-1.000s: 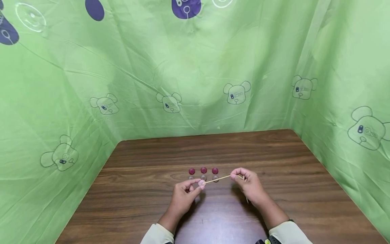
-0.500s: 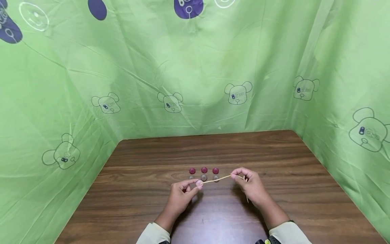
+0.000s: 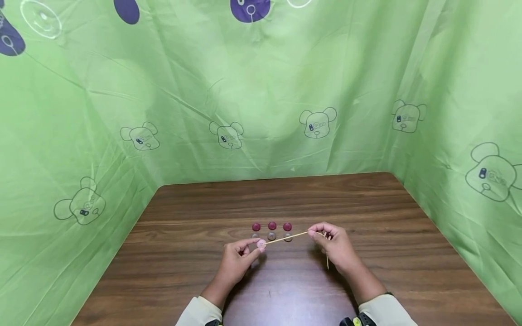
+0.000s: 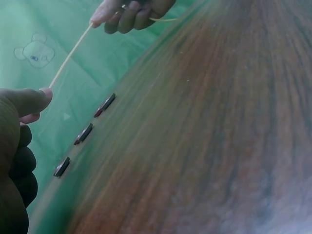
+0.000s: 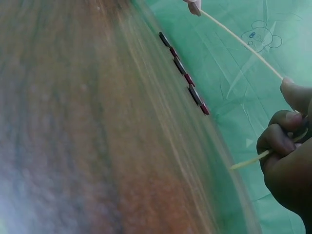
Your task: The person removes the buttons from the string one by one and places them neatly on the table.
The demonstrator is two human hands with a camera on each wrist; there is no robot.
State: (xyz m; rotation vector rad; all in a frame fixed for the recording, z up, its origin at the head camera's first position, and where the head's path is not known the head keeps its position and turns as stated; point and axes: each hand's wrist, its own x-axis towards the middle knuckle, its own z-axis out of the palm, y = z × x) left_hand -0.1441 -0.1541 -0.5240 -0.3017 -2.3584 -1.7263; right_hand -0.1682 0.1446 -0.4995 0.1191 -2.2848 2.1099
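Note:
My left hand (image 3: 235, 261) pinches a pale pink button (image 3: 261, 244) between thumb and index finger, above the table. A yellow string (image 3: 287, 237) runs taut from the button up to my right hand (image 3: 334, 244), whose thumb and index finger pinch it. The string's loose end (image 5: 248, 161) pokes out below the curled fingers of the right hand in the right wrist view. Behind the hands lie three dark red buttons (image 3: 272, 225) in a row. In front of them is a row of three grey-brown buttons (image 3: 272, 236), the left one partly covered by my left fingers.
The buttons lie flat on a brown wood-grain table (image 3: 195, 213). Green cloth (image 3: 269, 90) with bear-face prints hangs along the back and both sides of it. A dark watch strap (image 3: 367, 319) shows at the right sleeve.
My left hand has drawn leftward with the pink button, away from the right hand. The string between them is longer and straight. The right hand has barely moved.

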